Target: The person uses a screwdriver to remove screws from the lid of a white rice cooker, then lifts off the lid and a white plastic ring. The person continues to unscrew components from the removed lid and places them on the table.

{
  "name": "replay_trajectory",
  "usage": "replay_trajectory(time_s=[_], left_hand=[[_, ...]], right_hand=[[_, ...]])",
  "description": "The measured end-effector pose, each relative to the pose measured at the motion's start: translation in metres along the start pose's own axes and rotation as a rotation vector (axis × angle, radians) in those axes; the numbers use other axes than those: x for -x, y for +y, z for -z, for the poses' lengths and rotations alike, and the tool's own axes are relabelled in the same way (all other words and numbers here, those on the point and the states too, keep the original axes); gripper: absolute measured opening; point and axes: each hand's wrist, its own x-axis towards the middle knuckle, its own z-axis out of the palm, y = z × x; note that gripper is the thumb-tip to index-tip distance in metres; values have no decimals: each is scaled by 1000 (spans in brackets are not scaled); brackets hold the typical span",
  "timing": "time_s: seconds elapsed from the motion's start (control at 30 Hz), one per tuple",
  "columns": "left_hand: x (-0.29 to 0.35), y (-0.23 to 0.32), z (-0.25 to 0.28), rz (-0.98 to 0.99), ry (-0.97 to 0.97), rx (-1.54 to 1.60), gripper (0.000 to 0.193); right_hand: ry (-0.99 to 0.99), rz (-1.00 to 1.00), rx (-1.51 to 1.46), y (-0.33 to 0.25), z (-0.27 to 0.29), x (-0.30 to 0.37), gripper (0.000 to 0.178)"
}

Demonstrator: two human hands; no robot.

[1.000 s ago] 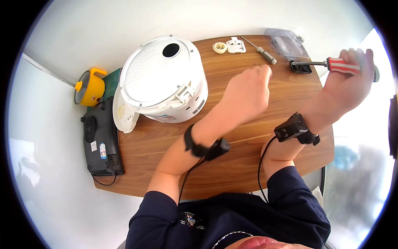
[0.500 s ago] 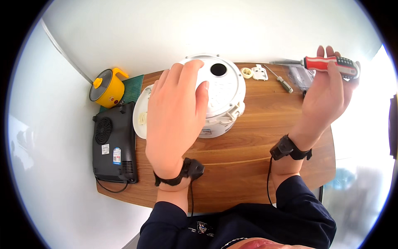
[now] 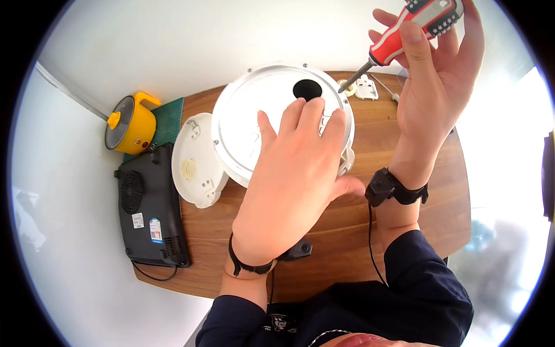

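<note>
A round white appliance, like a rice cooker, stands mid-table with its silver metal plate (image 3: 243, 115) facing up. The plate has a dark round hole, and several screws sit around the rim. My left hand (image 3: 295, 165) lies over the plate's near part with fingers spread, hiding that area. In my right hand (image 3: 433, 75) is a screwdriver (image 3: 399, 37) with a red, grey and black handle. Its shaft slants down to the left, and the tip is at the rim's right side near a screw; whether it touches, I cannot tell.
Left of the appliance lies a white plastic cover (image 3: 199, 165). Further left are a black appliance (image 3: 153, 214) with a fan grille and a yellow pot (image 3: 136, 124) by a green mat (image 3: 169, 122). Behind right are a white plastic part (image 3: 366, 88) and a second screwdriver (image 3: 395, 97), partly hidden.
My left hand has shifted right across the plate and spread its fingers. My right hand has brought the screwdriver left, its tip now angled down at the appliance's rim.
</note>
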Motion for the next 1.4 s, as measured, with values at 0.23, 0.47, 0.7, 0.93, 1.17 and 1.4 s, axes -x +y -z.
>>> replay_trajectory(time_s=[0.23, 0.47, 0.7, 0.93, 1.17, 1.4], left_hand=[[1, 2, -10, -14, 60, -37, 59], [-1, 5, -3, -14, -15, -50, 52], [-1, 9, -7, -13, 5, -85, 58], [1, 4, -10, -22, 37, -25, 63], [-2, 4, -9, -5, 45, 26, 59], [0, -1, -5, -20, 21, 32, 58]], right_hand=[[-201, 163, 13, 29, 21, -5, 71], [-253, 64, -145, 31, 31, -7, 74], [-281, 16, -35, 0, 23, -5, 78], [-298, 114, -302, 48, 28, -10, 77], [-261, -40, -147, 13, 30, -7, 77], [-255, 41, -214, 33, 23, -5, 76]])
